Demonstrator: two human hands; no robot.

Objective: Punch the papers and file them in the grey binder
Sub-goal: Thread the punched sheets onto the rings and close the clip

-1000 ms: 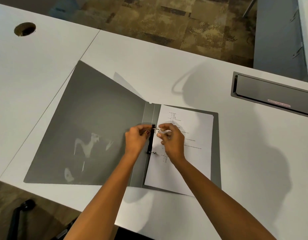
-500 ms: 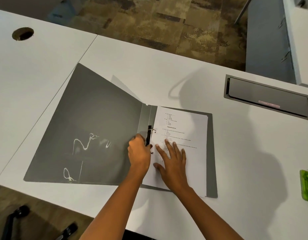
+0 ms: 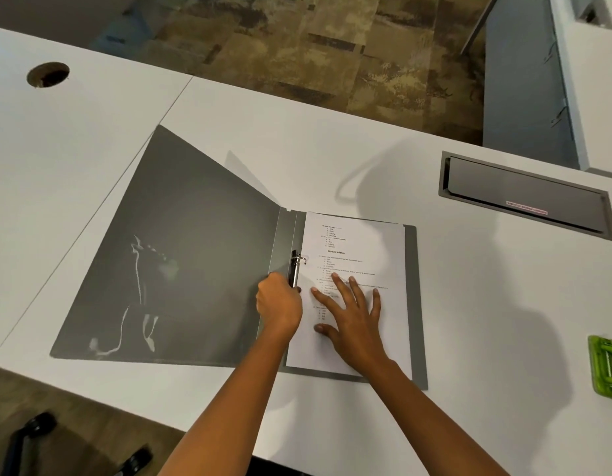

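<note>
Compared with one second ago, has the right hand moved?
Yes. The right hand has left the binder's upper ring and come toward the person, now lying flat on the papers.

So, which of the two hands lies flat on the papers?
The right hand, fingers spread flat on the papers. The left hand curls round the black ring clip of the grey binder.

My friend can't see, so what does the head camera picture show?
A person's left-hand grip holds the black ring clip of an open grey binder on a white desk, while the right-hand grip presses flat on the papers. A green hole punch sits far right.
</note>
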